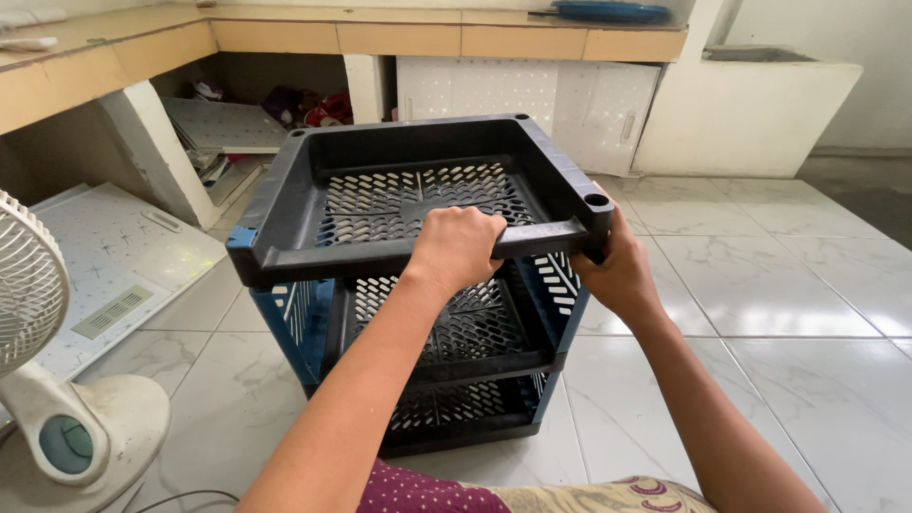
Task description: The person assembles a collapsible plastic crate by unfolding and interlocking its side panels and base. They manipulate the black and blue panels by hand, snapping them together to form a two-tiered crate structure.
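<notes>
Black plastic is gripped by both hands: the left hand (456,249) is curled shut over the near rim of the top tray (418,195), about midway along it, while the right hand (613,271) is closed around the tray's near right corner from below and outside. The tray is held directly ahead of the hands, tilted slightly, above the blue-sided rack (446,356) standing on the tiled floor (760,285). Nothing is seen in the top tray, nor on the two slotted shelves below it.
</notes>
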